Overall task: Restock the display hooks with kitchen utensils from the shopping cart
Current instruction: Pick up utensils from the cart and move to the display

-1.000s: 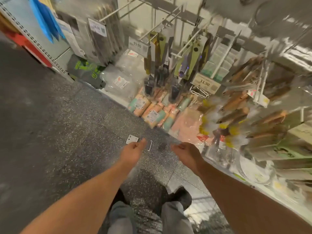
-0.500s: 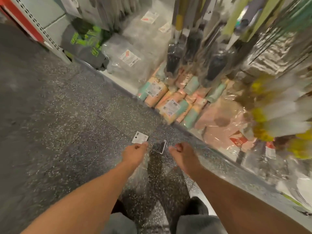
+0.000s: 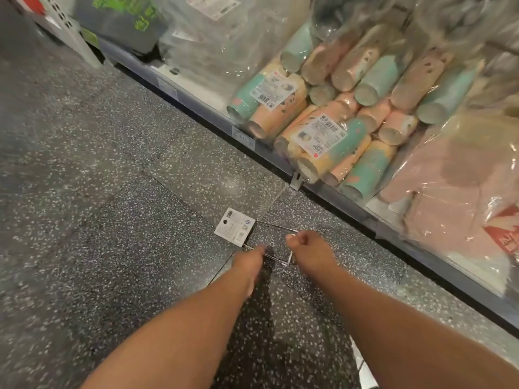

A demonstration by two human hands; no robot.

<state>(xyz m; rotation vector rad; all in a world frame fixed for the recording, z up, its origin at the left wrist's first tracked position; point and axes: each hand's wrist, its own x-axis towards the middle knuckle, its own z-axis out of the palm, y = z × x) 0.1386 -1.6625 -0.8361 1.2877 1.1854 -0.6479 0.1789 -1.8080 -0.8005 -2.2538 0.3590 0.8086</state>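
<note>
Item: wire utensil (image 3: 271, 244) with white card tag (image 3: 234, 226), lying flat on the speckled floor (image 3: 84, 192) at centre frame, just beside the shelf edge (image 3: 280, 161). No cart and no display hooks are in view.

Left of centre: our left hand (image 3: 248, 262), fingers extended, tips touching the near wire rail just below the tag. We see no curl around it; this grip reads as released, pressing rather than holding.

Right of centre: our right hand (image 3: 309, 252), fingers curled at the far end of the wire frame. It appears to pinch the wire there, though the contact itself is small and partly hidden.

Upper right: wrapped rolls (image 3: 331, 136) in pink, teal and yellow, and clear plastic bags (image 3: 455, 186), stacked on the bottom shelf.

Hazards, as we judge them:
- Thin wire flat on a hard floor gives little to get under; the pinch may slip and the piece drop back.
- Lifting by one end only may let the tag end swing or the frame twist.
- The card tag may bend or tear if we drag it across the floor or pull on it.
- The piece may slide under the shelf edge if we push instead of lifting.
</note>
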